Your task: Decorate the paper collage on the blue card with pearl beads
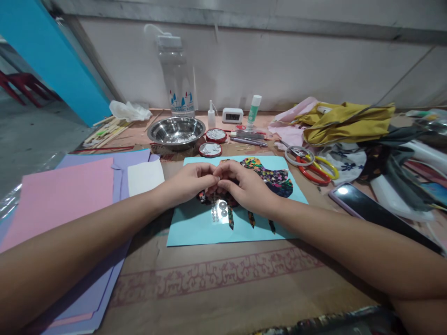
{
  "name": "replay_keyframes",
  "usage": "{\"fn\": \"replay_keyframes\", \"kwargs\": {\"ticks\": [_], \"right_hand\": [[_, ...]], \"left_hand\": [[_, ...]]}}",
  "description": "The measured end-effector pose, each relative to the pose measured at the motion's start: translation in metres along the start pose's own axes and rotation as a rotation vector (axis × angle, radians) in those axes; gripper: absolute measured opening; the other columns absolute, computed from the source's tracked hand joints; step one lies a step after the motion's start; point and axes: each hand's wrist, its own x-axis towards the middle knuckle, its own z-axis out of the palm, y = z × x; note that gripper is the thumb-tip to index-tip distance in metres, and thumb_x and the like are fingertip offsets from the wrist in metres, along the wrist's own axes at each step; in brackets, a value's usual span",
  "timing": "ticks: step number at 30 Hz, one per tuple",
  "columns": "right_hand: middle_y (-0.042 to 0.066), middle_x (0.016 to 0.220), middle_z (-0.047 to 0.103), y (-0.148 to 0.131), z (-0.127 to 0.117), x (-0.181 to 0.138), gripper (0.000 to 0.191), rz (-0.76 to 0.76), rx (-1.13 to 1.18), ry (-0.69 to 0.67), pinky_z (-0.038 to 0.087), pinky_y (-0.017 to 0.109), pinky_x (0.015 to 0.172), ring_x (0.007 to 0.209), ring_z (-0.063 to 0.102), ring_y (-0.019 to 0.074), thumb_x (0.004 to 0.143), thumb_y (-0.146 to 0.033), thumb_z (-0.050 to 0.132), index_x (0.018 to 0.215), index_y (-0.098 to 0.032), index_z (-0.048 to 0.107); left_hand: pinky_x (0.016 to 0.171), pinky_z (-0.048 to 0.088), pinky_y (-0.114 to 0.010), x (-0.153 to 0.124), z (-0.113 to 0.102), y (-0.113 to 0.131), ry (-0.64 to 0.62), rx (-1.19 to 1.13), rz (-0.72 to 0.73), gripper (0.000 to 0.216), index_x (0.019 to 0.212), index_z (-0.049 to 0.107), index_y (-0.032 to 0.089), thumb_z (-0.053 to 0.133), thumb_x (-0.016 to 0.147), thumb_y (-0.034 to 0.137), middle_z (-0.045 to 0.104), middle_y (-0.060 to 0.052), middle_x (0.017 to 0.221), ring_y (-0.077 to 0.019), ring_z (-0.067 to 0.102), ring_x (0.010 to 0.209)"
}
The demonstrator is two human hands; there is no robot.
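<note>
A light blue sheet (195,228) lies on the table with a colourful patchwork animal shape (275,179) stuck on it. Small pearly beads and round shiny sequins (219,211) sit on the shape's lower left. My left hand (188,181) and my right hand (244,186) meet over the shape, fingertips pinched together. Both hands are closed on something too small to make out. My right hand rests on the shape and hides its middle.
Pink and lilac paper sheets (63,195) lie at left. A steel bowl (176,131), two red lids of beads (210,149), glue bottles, a small clock (232,115) and a water bottle (177,79) stand behind. Scissors (314,167), a phone (363,204) and cloth are at right.
</note>
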Motion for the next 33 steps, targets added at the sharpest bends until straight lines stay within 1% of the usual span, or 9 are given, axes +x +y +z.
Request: {"fn": "replay_keyframes", "kwargs": {"ticks": [3, 13, 18, 22, 25, 29, 33], "right_hand": [[0.0, 0.087, 0.073, 0.0002, -0.0002, 0.0002, 0.015, -0.004, -0.015, -0.001, 0.052, 0.031, 0.076, 0.081, 0.069, 0.0151, 0.09, -0.011, 0.05, 0.099, -0.023, 0.05], [0.0, 0.087, 0.072, 0.0019, -0.0002, -0.0005, 0.016, -0.01, -0.047, 0.015, 0.052, 0.031, 0.075, 0.08, 0.07, 0.016, 0.09, -0.012, 0.051, 0.101, -0.023, 0.051], [0.0, 0.088, 0.072, 0.0025, -0.0009, -0.0014, 0.016, -0.025, -0.135, 0.022, 0.05, 0.032, 0.075, 0.082, 0.069, 0.0173, 0.09, -0.013, 0.052, 0.101, -0.024, 0.052], [0.0, 0.088, 0.071, 0.0003, -0.0018, -0.0012, 0.016, -0.041, -0.116, 0.026, 0.05, 0.031, 0.075, 0.081, 0.069, 0.0163, 0.091, -0.012, 0.051, 0.102, -0.023, 0.052], [0.0, 0.087, 0.071, -0.0009, -0.0024, -0.0003, 0.015, -0.024, -0.102, 0.043, 0.05, 0.031, 0.075, 0.08, 0.068, 0.0162, 0.091, -0.013, 0.051, 0.103, -0.023, 0.052], [0.001, 0.085, 0.071, -0.0008, -0.0021, 0.0002, 0.015, -0.008, -0.081, 0.036, 0.05, 0.032, 0.074, 0.08, 0.068, 0.0168, 0.091, -0.013, 0.051, 0.102, -0.022, 0.052], [0.002, 0.088, 0.072, -0.0001, -0.0008, -0.0006, 0.016, -0.031, -0.057, 0.008, 0.051, 0.032, 0.078, 0.083, 0.069, 0.0165, 0.091, -0.011, 0.049, 0.102, -0.023, 0.051]], "left_hand": [[0.052, 0.038, -0.022, -0.0007, 0.001, 0.0022, 0.023, 0.017, -0.017, 0.007, 0.073, 0.057, 0.017, 0.056, 0.075, 0.024, 0.055, 0.003, 0.059, -0.0104, 0.05, 0.054], [0.052, 0.038, -0.022, -0.0008, 0.0003, 0.0018, 0.032, 0.028, -0.023, 0.005, 0.072, 0.057, 0.017, 0.053, 0.07, 0.02, 0.055, 0.004, 0.059, -0.0108, 0.051, 0.055], [0.051, 0.038, -0.022, -0.001, 0.0019, 0.0015, 0.031, 0.002, -0.012, 0.005, 0.071, 0.057, 0.018, 0.053, 0.069, 0.02, 0.054, 0.004, 0.057, -0.0103, 0.049, 0.053], [0.053, 0.039, -0.022, -0.0009, 0.0021, -0.0001, 0.047, -0.061, 0.006, 0.008, 0.072, 0.058, 0.017, 0.053, 0.066, 0.018, 0.055, 0.004, 0.059, -0.01, 0.05, 0.054], [0.055, 0.041, -0.022, -0.0005, 0.0006, -0.002, 0.048, -0.112, 0.015, 0.009, 0.076, 0.06, 0.016, 0.056, 0.07, 0.021, 0.058, 0.003, 0.063, -0.0103, 0.052, 0.056], [0.052, 0.038, -0.022, -0.0002, -0.0003, -0.002, 0.035, -0.045, 0.002, 0.013, 0.08, 0.061, 0.016, 0.059, 0.078, 0.029, 0.056, 0.003, 0.06, -0.0104, 0.052, 0.054], [0.051, 0.038, -0.021, -0.0001, 0.0007, -0.0006, 0.032, -0.01, -0.007, 0.01, 0.076, 0.059, 0.016, 0.059, 0.077, 0.026, 0.056, 0.004, 0.059, -0.01, 0.052, 0.054]]}}
